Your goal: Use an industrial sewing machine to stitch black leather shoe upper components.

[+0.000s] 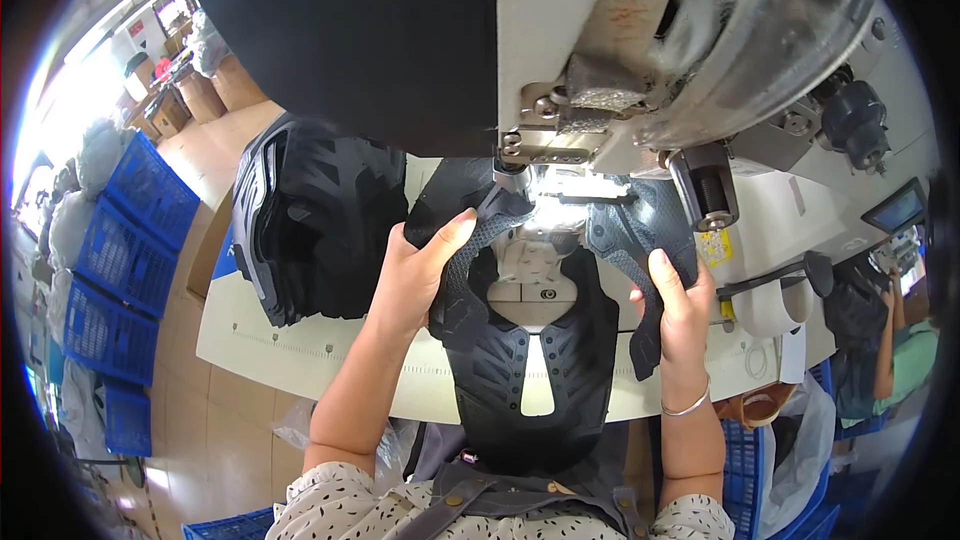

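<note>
Under the head of a sewing machine (590, 120) lies a black shoe upper (487, 400), its toe end toward me and rows of eyelets beside its central opening. My left hand (410, 280) is closed on a textured black section (465, 290) left of the needle area, thumb on top. On the other side, my right hand (683, 310) pinches a matching textured section (650, 225), its thumb on top and most fingers beneath. A strip of it hangs by the right wrist. Bright lamp glare hides the stitching point, and I cannot tell how these sections join the toe part.
A thick stack of black shoe uppers (330, 220) stands on the pale table (410, 380) at the left. Blue crates (120, 260) line the floor farther left. A grey lever (770, 278) projects at the right. Another person's arm (888, 340) shows at far right, handling black material.
</note>
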Motion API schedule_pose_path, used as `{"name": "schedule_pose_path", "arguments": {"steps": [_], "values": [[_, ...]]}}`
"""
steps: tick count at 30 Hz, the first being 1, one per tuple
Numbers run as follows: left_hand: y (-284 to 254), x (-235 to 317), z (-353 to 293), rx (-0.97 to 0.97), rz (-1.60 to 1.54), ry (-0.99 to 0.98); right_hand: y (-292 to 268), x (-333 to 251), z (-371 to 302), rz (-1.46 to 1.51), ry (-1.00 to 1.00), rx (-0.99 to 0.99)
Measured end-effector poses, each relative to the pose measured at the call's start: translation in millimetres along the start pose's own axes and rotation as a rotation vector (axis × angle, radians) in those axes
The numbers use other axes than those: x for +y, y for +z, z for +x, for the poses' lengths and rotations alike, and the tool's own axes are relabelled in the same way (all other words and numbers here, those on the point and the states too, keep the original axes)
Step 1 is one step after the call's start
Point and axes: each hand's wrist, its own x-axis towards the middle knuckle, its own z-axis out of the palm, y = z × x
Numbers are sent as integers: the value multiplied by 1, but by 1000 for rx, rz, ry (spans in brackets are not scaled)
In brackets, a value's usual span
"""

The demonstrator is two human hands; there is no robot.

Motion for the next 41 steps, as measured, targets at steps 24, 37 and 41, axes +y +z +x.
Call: {"name": "schedule_pose_path", "arguments": {"steps": [24, 37, 41], "values": [[34, 38, 130, -439, 92, 156, -42, 25, 44, 173, -66, -237], [-151, 205, 85, 114, 328, 728, -33, 58, 1, -320, -201, -182], [-222, 246, 57, -79, 88, 691, -46, 63, -44, -762, -293, -130]]}}
